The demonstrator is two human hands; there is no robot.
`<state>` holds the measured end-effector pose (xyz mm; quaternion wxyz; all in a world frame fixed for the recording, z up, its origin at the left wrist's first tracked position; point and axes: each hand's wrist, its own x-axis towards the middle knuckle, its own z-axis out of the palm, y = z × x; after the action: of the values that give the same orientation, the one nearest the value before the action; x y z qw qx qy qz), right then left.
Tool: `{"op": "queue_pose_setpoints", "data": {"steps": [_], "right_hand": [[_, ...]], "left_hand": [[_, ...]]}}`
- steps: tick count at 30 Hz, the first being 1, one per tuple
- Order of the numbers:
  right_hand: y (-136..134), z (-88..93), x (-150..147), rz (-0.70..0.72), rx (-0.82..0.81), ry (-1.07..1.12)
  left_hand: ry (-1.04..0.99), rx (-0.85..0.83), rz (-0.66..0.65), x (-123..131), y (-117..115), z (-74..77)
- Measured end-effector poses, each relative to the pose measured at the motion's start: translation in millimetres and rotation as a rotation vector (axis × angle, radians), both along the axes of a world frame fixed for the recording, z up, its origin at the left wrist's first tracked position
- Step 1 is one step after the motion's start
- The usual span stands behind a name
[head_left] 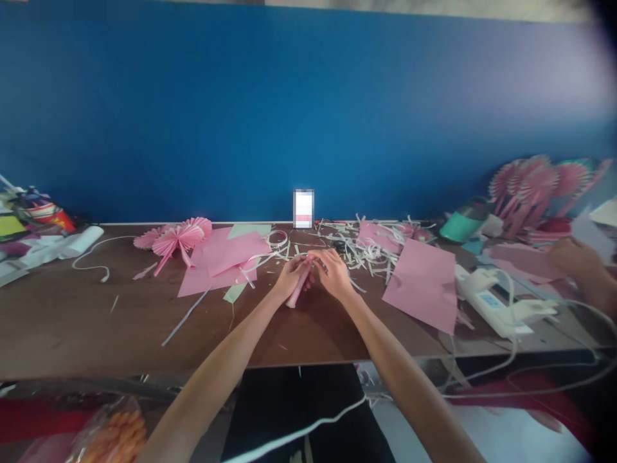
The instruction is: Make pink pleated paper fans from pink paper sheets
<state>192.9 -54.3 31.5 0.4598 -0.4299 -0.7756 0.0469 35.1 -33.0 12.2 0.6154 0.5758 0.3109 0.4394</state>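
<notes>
Holding narrow pink paper piece (297,294) between both hands, above table (231,347) near front edge, lower end angled toward wearer. Left hand (289,276) fingers clamped round upper part; right hand (333,269) fingers curled at top end, cannot tell if pinching. Good handling, my judgement: steady left grip, light pressure so paper not crushed, edges lined up, right fingertips close to end, paper shreds (373,253) kept out.

Blue wall (231,109) spans the back, glare at upper right; mottled pale strip (434,9) above. Brown table (62,321) along its base.
</notes>
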Motion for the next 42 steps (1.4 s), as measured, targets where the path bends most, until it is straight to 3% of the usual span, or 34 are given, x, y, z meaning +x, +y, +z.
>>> {"op": "queue_pose_setpoints", "data": {"steps": [8, 26, 42], "right_hand": [[7, -4.7, 12, -0.009, 0.139, -0.207], [7, -6.0, 10, 0.048, 0.104, -0.386], [9, -10.9, 7, 0.016, 0.086, -0.301]], "left_hand": [[0.065, -0.008, -0.089, -8, 2, 6.1], [0.129, -0.029, -0.19, -17, 6, 4.3], [0.119, -0.067, -0.166, -15, 6, 4.9]]}}
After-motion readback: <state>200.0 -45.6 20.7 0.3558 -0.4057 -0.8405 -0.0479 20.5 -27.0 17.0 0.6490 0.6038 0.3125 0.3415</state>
